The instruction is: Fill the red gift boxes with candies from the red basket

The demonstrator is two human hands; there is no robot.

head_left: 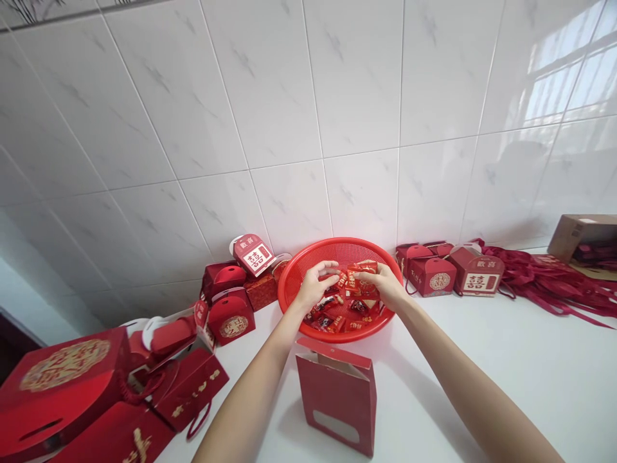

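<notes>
- My right hand (387, 287) grasps a red plastic-wrapped packet with gold lettering (357, 285) over the round red plastic basket (314, 258), near the white surface (535, 366)'s back edge.
- I can't tell my left hand (314, 285)'s grip.
- An open red cardboard box (335, 391) stands nearer the front edge.

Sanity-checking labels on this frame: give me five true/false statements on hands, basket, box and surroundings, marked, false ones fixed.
1. The left hand and right hand are both at the red basket. True.
2. The right hand grips a pair of scissors. False: it holds a red packet.
3. The red box on the near side of the basket stands upright, top open. True.
4. The ribbons lie left of the basket. False: the dark red ribbons lie to its right.
5. The wall behind is tiled. True.
</notes>
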